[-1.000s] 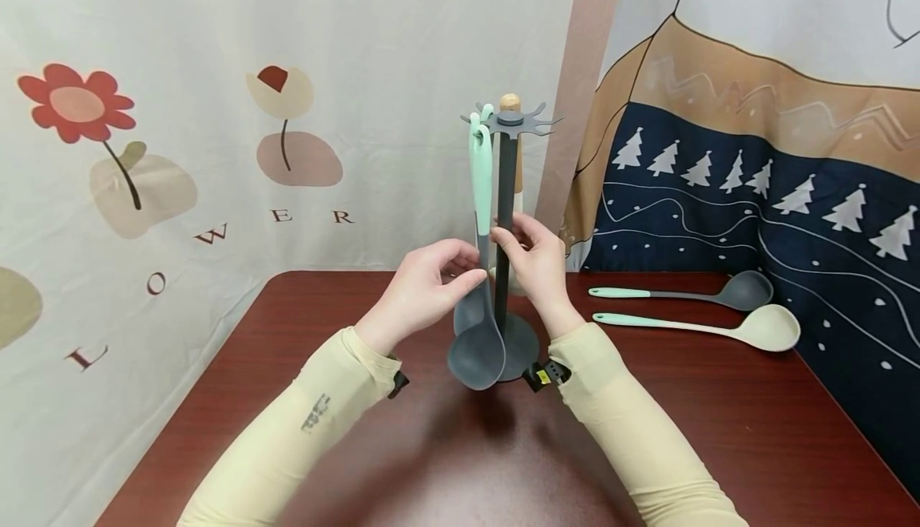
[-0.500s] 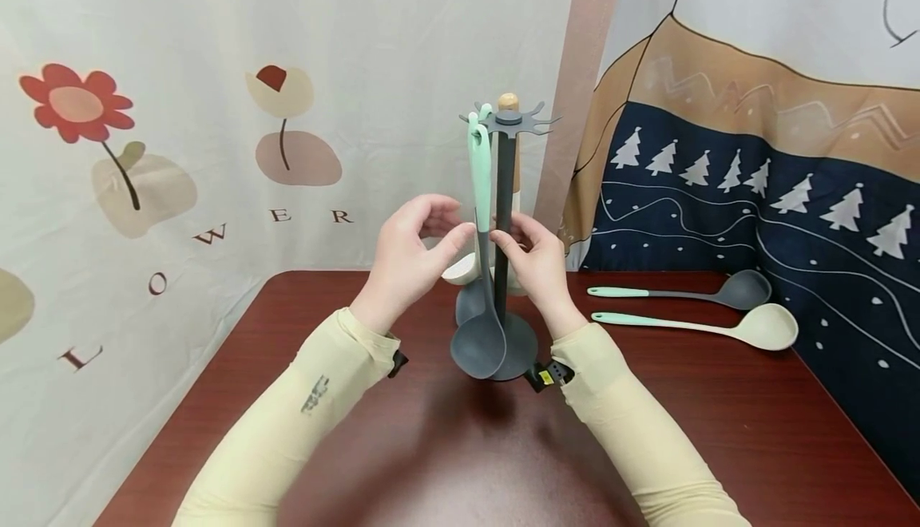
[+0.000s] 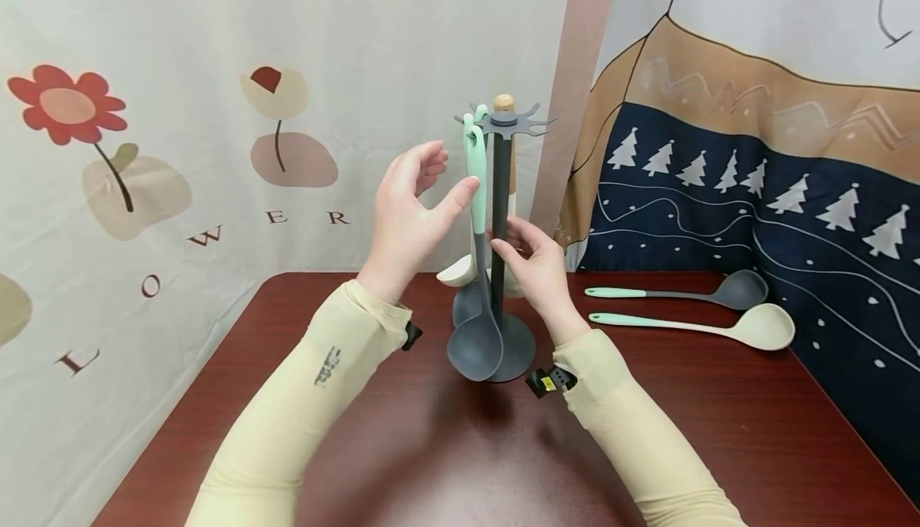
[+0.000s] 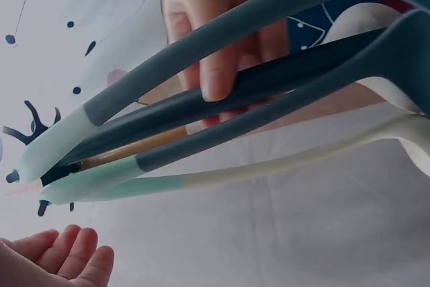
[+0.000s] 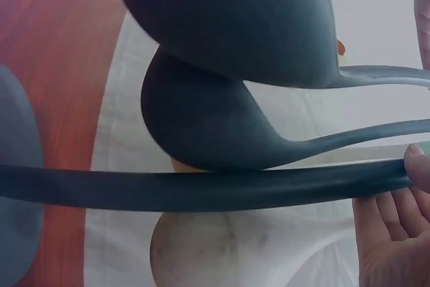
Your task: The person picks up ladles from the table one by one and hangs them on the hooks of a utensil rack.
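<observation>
A dark utensil stand (image 3: 501,184) with a round base and hooked top stands upright on the table. My right hand (image 3: 539,267) grips its pole between thumb and fingers. On the left hooks hang a dark grey ladle (image 3: 474,349) with a mint handle, another dark grey utensil (image 5: 201,115) behind it, and a white-headed one (image 3: 456,272). A wooden-handled utensil (image 3: 513,172) hangs at the back, its pale head partly hidden. My left hand (image 3: 413,208) is raised beside the mint handles, fingers loosely bent and holding nothing; the left wrist view shows it apart from them.
On the right of the reddish-brown table (image 3: 402,455) lie a dark grey ladle (image 3: 743,291) and a cream ladle (image 3: 767,327), both with mint handles pointing left. Printed curtains (image 3: 402,72) hang behind the table.
My left hand has come away from the hanging ladles' shafts and risen to handle height. The white-headed utensil has come into view behind. My right hand keeps its grip on the pole.
</observation>
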Demonstrator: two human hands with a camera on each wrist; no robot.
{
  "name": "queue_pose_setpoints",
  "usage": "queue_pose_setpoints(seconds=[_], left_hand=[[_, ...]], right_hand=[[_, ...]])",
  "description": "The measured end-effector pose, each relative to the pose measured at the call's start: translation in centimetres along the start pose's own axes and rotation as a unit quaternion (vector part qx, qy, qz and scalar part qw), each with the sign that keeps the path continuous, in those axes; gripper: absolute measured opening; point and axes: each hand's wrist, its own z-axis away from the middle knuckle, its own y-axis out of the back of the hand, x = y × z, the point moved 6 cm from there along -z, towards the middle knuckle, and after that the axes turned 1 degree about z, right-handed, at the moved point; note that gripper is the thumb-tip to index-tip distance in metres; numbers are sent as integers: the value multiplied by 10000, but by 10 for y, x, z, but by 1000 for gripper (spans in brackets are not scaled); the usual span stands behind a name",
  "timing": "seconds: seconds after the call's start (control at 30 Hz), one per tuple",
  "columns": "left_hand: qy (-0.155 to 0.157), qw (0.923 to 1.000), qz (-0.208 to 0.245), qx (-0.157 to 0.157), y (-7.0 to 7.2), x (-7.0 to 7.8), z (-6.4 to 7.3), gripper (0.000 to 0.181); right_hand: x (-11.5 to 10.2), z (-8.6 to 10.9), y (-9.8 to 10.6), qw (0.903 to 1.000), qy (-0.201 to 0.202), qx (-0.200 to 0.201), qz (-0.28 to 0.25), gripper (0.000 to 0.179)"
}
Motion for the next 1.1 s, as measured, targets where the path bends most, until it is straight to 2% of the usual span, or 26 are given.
queue_pose_setpoints(seconds=[0.17,0.5,0.67,0.9,1.1], left_hand=[[178,9997,182,56,-1,1,-10,61],[210,9977,651,-22,-5,4,-27,57],[254,9966,781,-9,-7,4,-33,56],[361,9933,1093,-45,-10,3,-39,49],[385,9901,1347,-6,-11,3,-42,44]], right_hand=[[5,4,4,9996,-216,-17,176,37],[11,14,13,9986,-182,-434,224,42],[11,21,18,9970,71,-721,276,48],[13,28,28,9916,632,-1013,491,54],[20,31,40,9871,585,-1140,955,59]])
